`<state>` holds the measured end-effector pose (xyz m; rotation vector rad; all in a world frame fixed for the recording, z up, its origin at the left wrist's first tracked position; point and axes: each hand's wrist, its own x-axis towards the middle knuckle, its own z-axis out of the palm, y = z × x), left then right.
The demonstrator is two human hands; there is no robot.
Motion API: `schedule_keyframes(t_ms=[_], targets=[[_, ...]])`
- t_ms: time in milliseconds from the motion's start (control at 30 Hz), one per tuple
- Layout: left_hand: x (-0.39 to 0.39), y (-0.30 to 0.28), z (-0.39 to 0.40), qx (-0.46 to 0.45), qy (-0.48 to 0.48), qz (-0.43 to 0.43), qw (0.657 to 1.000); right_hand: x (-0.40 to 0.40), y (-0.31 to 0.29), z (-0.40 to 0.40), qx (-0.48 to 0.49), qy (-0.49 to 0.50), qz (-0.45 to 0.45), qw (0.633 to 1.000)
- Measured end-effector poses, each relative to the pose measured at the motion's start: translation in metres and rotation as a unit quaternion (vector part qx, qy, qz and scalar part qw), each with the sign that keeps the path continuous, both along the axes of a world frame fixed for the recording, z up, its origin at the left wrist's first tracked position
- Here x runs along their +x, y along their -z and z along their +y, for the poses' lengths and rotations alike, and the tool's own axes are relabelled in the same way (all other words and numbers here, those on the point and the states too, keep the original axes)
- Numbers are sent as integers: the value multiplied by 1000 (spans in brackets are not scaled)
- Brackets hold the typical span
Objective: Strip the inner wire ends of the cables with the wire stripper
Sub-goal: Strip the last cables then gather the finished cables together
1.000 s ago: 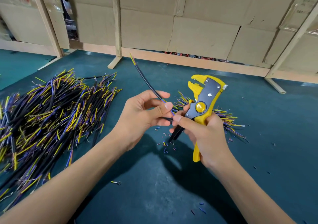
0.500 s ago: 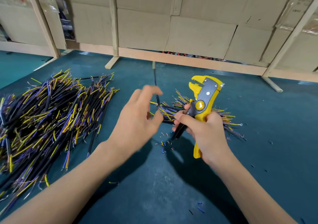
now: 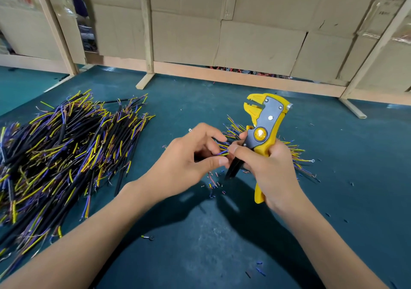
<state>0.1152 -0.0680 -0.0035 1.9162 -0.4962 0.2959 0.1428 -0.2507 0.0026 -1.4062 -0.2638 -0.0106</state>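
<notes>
- A large pile of cut cables, black-sheathed with yellow and blue inner wires fanning from their ends, is lying on the left of the dark green table.
- The left hand is reaching in at centre, thumb and curled fingers closing on the yellow and blue ends of a cable; whether it is gripping firmly or only touching, I cannot tell.
- Tiny offcuts of coloured insulation are lying scattered on the table just below the hands.
- The right hand is wrapping its fingers round the handles of a yellow and grey wire stripper, holding it upright with its toothed head pointing up and nothing in the head; the forefinger is stretching toward the left hand's fingertips.
- A smaller heap of cables is lying behind and to the right of that hand, partly hidden.
- Judgement: the person seems to be between strips, taking up or sorting wire ends. The next move probably calls for separating one inner wire and feeding its tip into the stripper's head before squeezing.
</notes>
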Motion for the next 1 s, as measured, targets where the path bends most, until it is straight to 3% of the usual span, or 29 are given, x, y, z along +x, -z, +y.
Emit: schedule_keyframes(t_ms=[133,233,333,533,767,1000], targets=[[-1,-2,-2,10,-11,-45,999,-1,-2,0,32,-10,19,999],[0,-2,-4,-37,-28,-6,999,-2,-4,0,43,-33,14,998],[1,0,-4,-28,-23,19,999,-3,-4,0,32,-28,1,999],[0,2,-2,-13,-19,-12,1000,3,1,-3,39,-42,-18,998],[3,-11,17,-62,-105,-87,989,8,9,-10,59,-254,103,960],[4,-14,26,-47,-112,-89,989,5,15,-11,22,-369,103,924]])
